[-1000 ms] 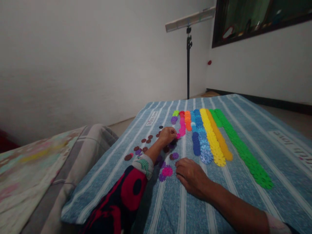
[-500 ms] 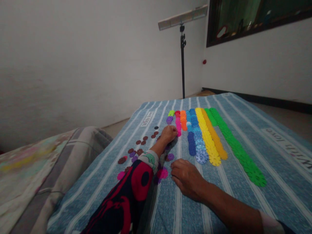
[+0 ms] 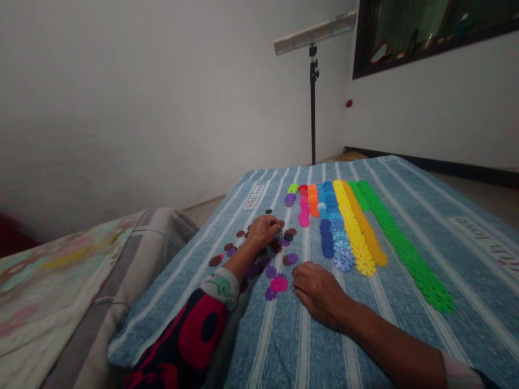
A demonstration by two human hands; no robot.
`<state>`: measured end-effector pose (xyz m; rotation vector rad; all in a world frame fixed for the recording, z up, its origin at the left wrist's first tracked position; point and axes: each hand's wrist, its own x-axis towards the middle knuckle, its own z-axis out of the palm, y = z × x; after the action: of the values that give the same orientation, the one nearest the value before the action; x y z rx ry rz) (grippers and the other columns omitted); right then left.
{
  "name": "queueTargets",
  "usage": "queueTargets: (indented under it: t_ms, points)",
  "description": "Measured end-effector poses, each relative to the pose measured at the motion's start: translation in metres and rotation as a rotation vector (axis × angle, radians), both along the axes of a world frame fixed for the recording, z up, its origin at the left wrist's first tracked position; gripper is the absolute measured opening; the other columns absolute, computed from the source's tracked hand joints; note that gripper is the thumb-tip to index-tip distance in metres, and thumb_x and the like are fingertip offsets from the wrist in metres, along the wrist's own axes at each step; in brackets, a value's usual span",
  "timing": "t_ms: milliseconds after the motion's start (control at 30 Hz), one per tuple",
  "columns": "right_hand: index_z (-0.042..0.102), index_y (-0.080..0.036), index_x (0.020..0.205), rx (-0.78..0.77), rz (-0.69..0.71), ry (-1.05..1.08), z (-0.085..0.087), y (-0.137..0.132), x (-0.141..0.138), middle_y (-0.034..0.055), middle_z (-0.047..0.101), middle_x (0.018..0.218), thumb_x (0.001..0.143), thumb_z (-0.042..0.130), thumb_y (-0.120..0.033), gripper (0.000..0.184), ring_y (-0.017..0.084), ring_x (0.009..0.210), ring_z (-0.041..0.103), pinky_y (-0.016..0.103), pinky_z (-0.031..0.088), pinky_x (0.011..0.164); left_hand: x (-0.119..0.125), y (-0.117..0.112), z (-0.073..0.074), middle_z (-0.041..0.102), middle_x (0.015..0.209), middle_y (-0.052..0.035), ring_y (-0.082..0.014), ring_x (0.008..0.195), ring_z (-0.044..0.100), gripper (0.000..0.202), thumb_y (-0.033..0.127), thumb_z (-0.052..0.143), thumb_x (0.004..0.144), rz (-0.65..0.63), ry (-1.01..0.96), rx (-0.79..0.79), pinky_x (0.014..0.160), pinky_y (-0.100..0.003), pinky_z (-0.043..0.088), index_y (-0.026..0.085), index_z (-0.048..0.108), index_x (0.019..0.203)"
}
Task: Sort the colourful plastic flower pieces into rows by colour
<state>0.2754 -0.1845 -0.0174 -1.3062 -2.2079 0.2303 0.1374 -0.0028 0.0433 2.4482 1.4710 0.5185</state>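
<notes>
My left hand (image 3: 263,229) is stretched forward, fingers curled down among loose brown and purple discs (image 3: 290,259) on the striped blue blanket (image 3: 425,200). Its fingertips pinch at a small dark piece that I cannot make out. My right hand (image 3: 320,292) rests on the blanket with fingers loosely spread, holding nothing, just right of a magenta disc (image 3: 279,283). Beyond the hands, flat flower-shaped discs lie in colour rows: a short pink row (image 3: 303,210), orange (image 3: 312,200), blue (image 3: 330,227), yellow (image 3: 352,232), amber (image 3: 371,237) and a long green row (image 3: 401,248).
More brown discs (image 3: 214,261) are scattered left of my left hand. Folded grey and patterned bedding (image 3: 154,232) lies along the blanket's left edge. A light stand (image 3: 312,102) stands by the far wall, and a dark-framed window (image 3: 405,38) is at the upper right.
My left hand has drawn back left from the end of the pink row to the loose brown and purple discs. My right hand has stayed in place.
</notes>
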Motion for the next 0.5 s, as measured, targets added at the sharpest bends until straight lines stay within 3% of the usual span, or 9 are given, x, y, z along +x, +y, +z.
queueTargets:
  t_ms: [167,267,500]
  points:
    - [0.062,-0.016,0.08,0.015,0.009,0.008,0.0,-0.001,0.001,0.0073,0.063,0.097,0.086,0.057,-0.011,0.01,0.02,0.097,0.056,0.035,0.044,0.087,-0.059,-0.021,0.001,0.071,0.073,-0.0005,-0.0153,0.072,0.063,0.022,0.024,0.052,0.076,0.051,-0.054,-0.016,0.068,-0.023,0.043,0.018,0.073,0.076]
    - [0.062,-0.017,0.079,0.027,0.011,0.018,-0.003,-0.001,0.002,0.0073,0.063,0.096,0.086,0.056,-0.009,0.011,0.02,0.096,0.056,0.035,0.045,0.086,-0.082,-0.04,0.0,0.068,0.067,0.0017,-0.0144,0.068,0.061,0.021,0.026,0.052,0.076,0.085,-0.108,-0.044,0.064,-0.022,0.042,0.019,0.071,0.073]
    - [0.063,-0.017,0.078,0.029,0.019,0.035,-0.006,-0.001,0.003,0.007,0.063,0.094,0.086,0.055,-0.009,0.013,0.02,0.094,0.056,0.035,0.045,0.086,-0.085,-0.078,-0.002,0.068,0.072,0.0008,-0.0134,0.071,0.06,0.018,0.024,0.053,0.078,0.057,-0.085,-0.059,0.068,-0.023,0.041,0.019,0.07,0.073]
